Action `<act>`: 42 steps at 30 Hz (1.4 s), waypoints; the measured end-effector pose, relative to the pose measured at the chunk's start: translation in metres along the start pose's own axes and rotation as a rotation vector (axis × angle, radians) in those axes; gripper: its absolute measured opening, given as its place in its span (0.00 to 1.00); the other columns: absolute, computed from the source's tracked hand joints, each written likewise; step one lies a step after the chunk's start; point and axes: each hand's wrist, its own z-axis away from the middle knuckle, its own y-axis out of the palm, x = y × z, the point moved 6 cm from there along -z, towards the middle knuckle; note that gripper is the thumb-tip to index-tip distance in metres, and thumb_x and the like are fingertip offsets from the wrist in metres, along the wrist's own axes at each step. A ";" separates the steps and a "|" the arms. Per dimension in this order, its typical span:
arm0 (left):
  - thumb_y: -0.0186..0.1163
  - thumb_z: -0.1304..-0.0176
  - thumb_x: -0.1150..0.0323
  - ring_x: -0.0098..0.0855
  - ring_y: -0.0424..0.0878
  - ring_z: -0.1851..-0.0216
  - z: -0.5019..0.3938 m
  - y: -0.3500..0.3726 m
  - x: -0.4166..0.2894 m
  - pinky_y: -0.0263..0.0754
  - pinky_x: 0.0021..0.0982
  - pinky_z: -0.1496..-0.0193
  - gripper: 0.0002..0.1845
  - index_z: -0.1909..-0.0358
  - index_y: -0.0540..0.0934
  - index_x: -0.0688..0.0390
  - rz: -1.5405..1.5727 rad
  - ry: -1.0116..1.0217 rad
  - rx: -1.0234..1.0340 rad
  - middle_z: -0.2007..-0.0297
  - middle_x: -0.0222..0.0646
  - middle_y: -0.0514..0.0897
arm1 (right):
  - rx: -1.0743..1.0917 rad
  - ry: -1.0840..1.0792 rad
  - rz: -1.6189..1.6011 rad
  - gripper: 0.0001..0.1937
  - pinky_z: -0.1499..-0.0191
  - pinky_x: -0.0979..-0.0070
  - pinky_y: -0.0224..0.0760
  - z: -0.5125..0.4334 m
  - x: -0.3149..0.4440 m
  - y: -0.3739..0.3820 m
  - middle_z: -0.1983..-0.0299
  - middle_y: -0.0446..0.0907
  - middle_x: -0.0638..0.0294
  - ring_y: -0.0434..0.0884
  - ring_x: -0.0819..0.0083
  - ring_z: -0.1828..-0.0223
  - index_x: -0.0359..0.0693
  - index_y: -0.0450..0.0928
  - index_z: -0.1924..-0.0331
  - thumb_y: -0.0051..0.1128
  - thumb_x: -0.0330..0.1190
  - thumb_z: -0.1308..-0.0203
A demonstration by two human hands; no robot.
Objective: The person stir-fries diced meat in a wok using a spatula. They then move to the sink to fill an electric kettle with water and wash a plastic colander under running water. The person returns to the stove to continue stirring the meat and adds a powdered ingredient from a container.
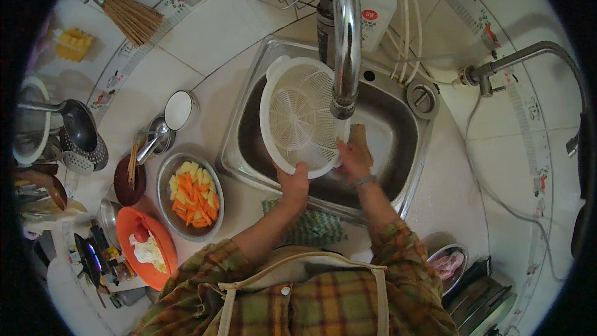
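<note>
A white plastic colander [296,112] is tilted over the stainless steel sink [389,135], its inside facing me, below the chrome faucet [345,79]. My left hand [295,184] grips its lower rim, the thumb over the edge. At the colander's lower right side is my right hand [354,161], with a tan, flat piece [359,137] behind or in its fingers; whether it also grips the colander is hard to tell. No water stream is visible at the faucet's mouth.
Left of the sink stand a steel bowl [161,191] of cut carrots and pale pieces, an orange basin [123,224], a brown bowl [122,186] with chopsticks, and a white cup [178,110]. A green-white cloth [317,228] lies at the front. Meat sits in a bowl [464,254] at right.
</note>
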 end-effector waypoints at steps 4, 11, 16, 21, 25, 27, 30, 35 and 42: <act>0.62 0.41 0.67 0.40 0.72 0.42 0.021 0.002 -0.010 0.81 0.41 0.50 0.40 0.30 0.51 0.55 0.170 -0.047 0.043 0.39 0.46 0.67 | -0.008 -0.107 -0.270 0.19 0.60 0.71 0.77 -0.010 -0.022 0.014 0.59 0.82 0.62 0.81 0.71 0.65 0.36 0.76 0.48 0.61 0.38 0.38; 0.64 0.39 0.55 0.40 0.80 0.49 0.020 -0.059 -0.106 0.85 0.39 0.60 0.38 0.33 0.58 0.59 -0.275 -0.160 0.129 0.43 0.41 0.74 | 0.211 -0.380 -0.075 0.19 0.51 0.74 0.73 -0.032 0.021 0.012 0.52 0.81 0.60 0.78 0.76 0.53 0.37 0.74 0.43 0.60 0.28 0.39; 0.64 0.41 0.59 0.40 0.82 0.51 0.017 -0.070 -0.131 0.85 0.38 0.62 0.35 0.37 0.63 0.65 -0.343 -0.162 0.283 0.47 0.45 0.77 | 0.303 -0.358 0.138 0.19 0.49 0.75 0.73 -0.036 0.058 0.015 0.50 0.80 0.61 0.78 0.76 0.52 0.40 0.74 0.41 0.58 0.28 0.36; 0.61 0.40 0.64 0.42 0.80 0.49 0.007 -0.063 -0.086 0.85 0.39 0.58 0.36 0.33 0.58 0.64 -0.305 -0.085 0.191 0.45 0.46 0.75 | 0.357 -0.217 -0.350 0.20 0.50 0.70 0.77 -0.025 0.069 0.002 0.49 0.80 0.61 0.80 0.71 0.52 0.40 0.73 0.41 0.60 0.30 0.36; 0.59 0.40 0.69 0.43 0.83 0.54 0.000 -0.060 -0.046 0.86 0.38 0.59 0.30 0.38 0.62 0.68 -0.269 -0.117 0.182 0.49 0.46 0.77 | 0.252 -0.130 -0.275 0.21 0.50 0.68 0.79 -0.015 0.055 -0.011 0.49 0.80 0.60 0.82 0.66 0.53 0.39 0.72 0.41 0.61 0.32 0.37; 0.57 0.37 0.70 0.45 0.81 0.51 -0.006 -0.056 -0.032 0.86 0.42 0.58 0.31 0.34 0.58 0.66 -0.172 -0.252 0.236 0.47 0.46 0.75 | 0.285 -0.088 -0.280 0.20 0.52 0.69 0.79 -0.007 0.048 -0.019 0.51 0.80 0.59 0.82 0.66 0.53 0.38 0.72 0.42 0.60 0.32 0.37; 0.64 0.38 0.68 0.44 0.83 0.56 -0.022 -0.043 -0.032 0.86 0.43 0.57 0.31 0.37 0.63 0.65 -0.101 -0.347 0.397 0.48 0.45 0.78 | 0.220 -0.007 -0.213 0.19 0.57 0.69 0.81 0.006 0.037 -0.036 0.54 0.81 0.57 0.83 0.65 0.54 0.36 0.72 0.43 0.59 0.30 0.37; 0.69 0.41 0.63 0.39 0.84 0.56 -0.061 -0.017 -0.023 0.85 0.40 0.55 0.28 0.41 0.71 0.62 -0.122 -0.392 0.407 0.52 0.41 0.82 | 0.059 -0.177 -0.178 0.19 0.69 0.71 0.81 0.047 0.050 -0.059 0.58 0.82 0.57 0.84 0.66 0.60 0.34 0.73 0.45 0.59 0.30 0.40; 0.72 0.47 0.60 0.39 0.85 0.57 -0.084 0.044 0.026 0.82 0.41 0.57 0.33 0.41 0.71 0.63 -0.355 -0.179 0.345 0.53 0.42 0.83 | -0.311 -0.466 0.533 0.18 0.59 0.68 0.76 0.147 0.109 -0.079 0.59 0.85 0.52 0.85 0.65 0.59 0.29 0.78 0.52 0.61 0.34 0.42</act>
